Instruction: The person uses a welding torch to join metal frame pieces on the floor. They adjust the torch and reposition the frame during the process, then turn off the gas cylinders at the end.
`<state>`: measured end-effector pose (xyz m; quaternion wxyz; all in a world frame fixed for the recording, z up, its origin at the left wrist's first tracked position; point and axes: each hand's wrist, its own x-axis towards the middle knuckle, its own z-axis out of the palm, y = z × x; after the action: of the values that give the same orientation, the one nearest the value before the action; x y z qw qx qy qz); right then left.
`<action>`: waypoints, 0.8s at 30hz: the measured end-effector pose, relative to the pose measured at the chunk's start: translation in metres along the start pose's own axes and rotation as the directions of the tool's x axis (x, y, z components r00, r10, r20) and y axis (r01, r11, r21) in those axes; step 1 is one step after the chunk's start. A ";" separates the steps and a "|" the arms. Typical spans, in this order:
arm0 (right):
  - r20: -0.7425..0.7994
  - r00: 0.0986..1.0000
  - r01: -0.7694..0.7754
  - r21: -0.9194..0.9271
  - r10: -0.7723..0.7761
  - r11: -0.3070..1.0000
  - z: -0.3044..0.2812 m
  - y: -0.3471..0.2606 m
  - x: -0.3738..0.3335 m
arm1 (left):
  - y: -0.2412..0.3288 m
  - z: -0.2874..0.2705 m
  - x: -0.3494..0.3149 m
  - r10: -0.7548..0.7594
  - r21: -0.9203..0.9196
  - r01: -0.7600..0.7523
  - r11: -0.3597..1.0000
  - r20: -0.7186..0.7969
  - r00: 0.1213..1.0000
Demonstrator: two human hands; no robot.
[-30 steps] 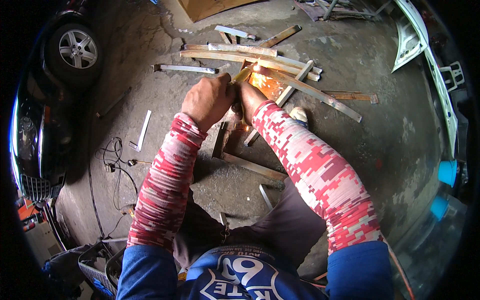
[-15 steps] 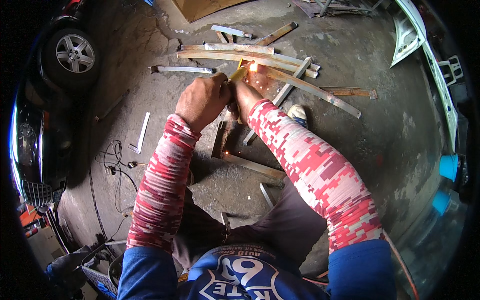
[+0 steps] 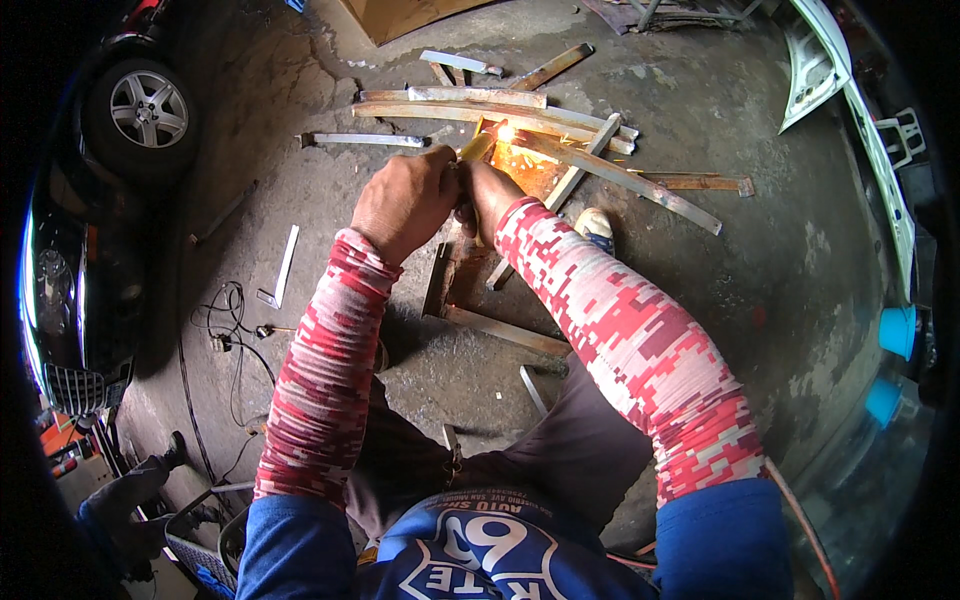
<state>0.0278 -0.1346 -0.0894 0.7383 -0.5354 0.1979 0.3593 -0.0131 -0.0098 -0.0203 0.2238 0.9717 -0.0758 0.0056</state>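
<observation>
Both hands meet over the metal pieces, wrapped about a brass-yellow cutting torch [image 3: 481, 147]. My left hand [image 3: 405, 200] is closed at its rear part, knuckles up. Beside it my right hand [image 3: 487, 197] is closed too, its fingers mostly hidden behind the wrist and the left hand. A bright flame glows at the torch's tip, against the near end of a long metal bar [image 3: 630, 180]. Orange sparks scatter over a rusty surface [image 3: 530, 168] beneath it. A pale square bar [image 3: 575, 180] runs slantwise under the long one.
More rusty bars [image 3: 430, 110] lie beyond the flame, with an angled metal frame [image 3: 505, 330] nearer me. A black cable [image 3: 232, 315] coils at left, by a car [image 3: 85, 270]. A white car panel [image 3: 820, 75] and blue tubs [image 3: 897, 332] stand right. A hose [image 3: 805, 530] passes my right arm.
The glow at the torch tip lights more of the rusty surface, and sparks spread wider. My hands stay nearly in place. At lower left, a grey shape with a dark, shoe-like end has shifted into view.
</observation>
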 end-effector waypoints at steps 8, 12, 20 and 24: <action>0.005 1.000 -0.010 0.014 0.010 1.000 0.003 -0.004 -0.008 | 0.002 -0.003 0.001 -0.011 0.001 0.011 1.000 0.004 1.000; 0.040 0.999 -0.024 -0.019 0.025 1.000 0.003 -0.004 -0.006 | 0.003 -0.006 0.001 -0.009 -0.034 0.010 0.999 0.018 1.000; 0.019 1.000 -0.012 0.010 0.012 1.000 0.002 -0.003 -0.004 | 0.004 -0.005 0.002 -0.015 -0.020 0.015 1.000 0.000 1.000; -0.012 1.000 0.000 0.018 0.001 1.000 0.003 -0.003 -0.003 | 0.003 -0.004 0.003 -0.008 -0.022 0.008 1.000 0.010 1.000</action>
<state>0.0274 -0.1330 -0.0839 0.7417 -0.5310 0.2058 0.3544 -0.0106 -0.0106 -0.0152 0.2341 0.9695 -0.0730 -0.0011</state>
